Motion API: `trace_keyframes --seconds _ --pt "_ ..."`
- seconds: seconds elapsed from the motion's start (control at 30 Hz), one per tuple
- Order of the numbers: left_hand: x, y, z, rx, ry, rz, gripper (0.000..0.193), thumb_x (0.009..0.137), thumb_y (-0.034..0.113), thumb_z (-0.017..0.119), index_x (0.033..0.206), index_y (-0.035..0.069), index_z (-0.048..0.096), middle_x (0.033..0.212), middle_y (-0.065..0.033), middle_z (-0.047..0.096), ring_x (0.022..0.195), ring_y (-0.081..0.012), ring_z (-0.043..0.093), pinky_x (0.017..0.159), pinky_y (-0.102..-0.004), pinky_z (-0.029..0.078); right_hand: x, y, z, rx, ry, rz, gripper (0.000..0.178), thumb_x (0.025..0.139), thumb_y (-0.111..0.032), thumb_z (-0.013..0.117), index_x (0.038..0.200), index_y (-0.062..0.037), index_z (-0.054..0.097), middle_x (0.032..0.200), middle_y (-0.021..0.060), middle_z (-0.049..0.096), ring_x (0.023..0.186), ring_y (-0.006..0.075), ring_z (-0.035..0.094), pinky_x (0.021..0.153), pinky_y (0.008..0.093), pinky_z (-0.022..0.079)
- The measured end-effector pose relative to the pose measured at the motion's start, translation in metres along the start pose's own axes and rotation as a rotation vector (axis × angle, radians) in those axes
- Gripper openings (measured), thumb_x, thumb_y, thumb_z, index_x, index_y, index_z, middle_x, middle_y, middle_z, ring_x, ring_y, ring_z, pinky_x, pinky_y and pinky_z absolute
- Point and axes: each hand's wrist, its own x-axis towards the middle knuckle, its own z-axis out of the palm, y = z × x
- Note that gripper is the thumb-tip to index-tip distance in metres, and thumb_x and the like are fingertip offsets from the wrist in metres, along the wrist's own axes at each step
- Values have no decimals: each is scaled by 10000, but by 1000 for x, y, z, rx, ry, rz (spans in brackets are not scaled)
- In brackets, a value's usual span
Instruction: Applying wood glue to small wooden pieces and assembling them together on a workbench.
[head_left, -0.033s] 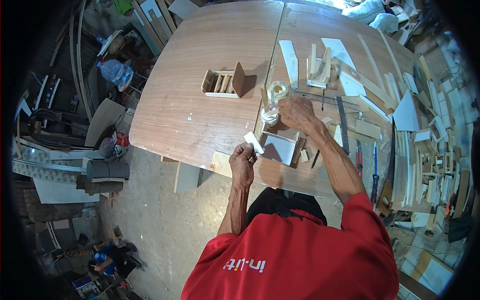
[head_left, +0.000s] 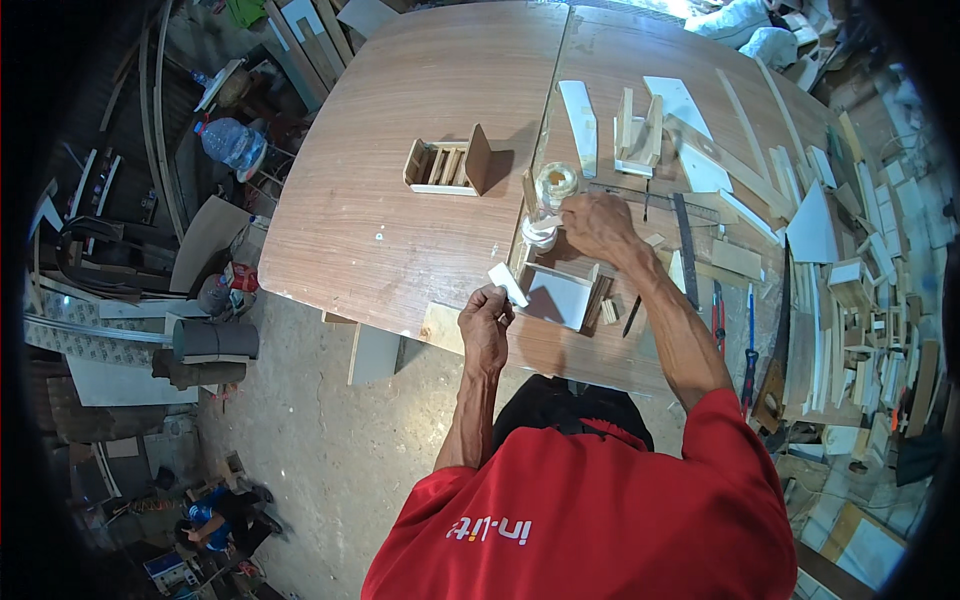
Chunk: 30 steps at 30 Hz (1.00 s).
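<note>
My left hand (head_left: pixel 487 322) is closed on a small white wood piece (head_left: pixel 509 284), held up by the table's front edge. My right hand (head_left: pixel 600 226) is closed too, its fingers pinching a pale thin stick (head_left: pixel 549 222) that reaches over a small white tub (head_left: pixel 540 238). What the tub holds is hard to make out. Just beyond it stands a round jar (head_left: pixel 556 181) with a yellowish rim. Between my hands lies an open box (head_left: pixel 560 297) with wooden sides and a white base.
A small slatted wooden box (head_left: pixel 447 165) stands farther left on the table (head_left: pixel 350 220). To the right lie a steel ruler (head_left: pixel 686 248), screwdrivers (head_left: pixel 751 355) and white boards (head_left: pixel 704 168). Stacked offcuts (head_left: pixel 860 330) crowd the right side. Another person (head_left: pixel 225 520) sits at lower left.
My right hand has shifted slightly, and the pale stick shows more plainly over the white tub. My left hand and the white piece stay in place.
</note>
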Motion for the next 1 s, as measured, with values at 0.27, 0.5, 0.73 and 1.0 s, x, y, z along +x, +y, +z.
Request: trace_keyframes --seconds 0.27,0.5,0.73,1.0 --pt "5 6 13 -94 -62 -83 24 891 72 601 882 53 591 663 4 531 611 -102 511 623 -268 416 -51 18 -29 532 275 174 244 847 -207 589 889 10 693 653 102 602 594 182 562 596 327 442" --pt "4 11 44 -297 -305 -245 64 914 135 567 876 84 573 682 -4 544 664 -118 527 735 -316 445 -116 7 -22 1300 164 404 188 892 -141 592 993 3 660 717 13 566 588 28 425 498 168 290" --pt "1 6 56 -361 -358 -304 94 917 124 560 941 34 568 719 -38 531 699 -158 504 716 -320 445 -136 5 -6 1357 213 405 201 890 -136 615 1039 -6 653 744 28 590 616 33 460 504 165 312" --pt "-1 -1 58 -353 -372 -314 104 918 136 562 938 34 563 720 -33 525 699 -154 504 724 -322 450 -150 1 -11 1201 246 338 170 869 -146 648 1001 -46 690 873 16 646 773 79 558 662 229 445"
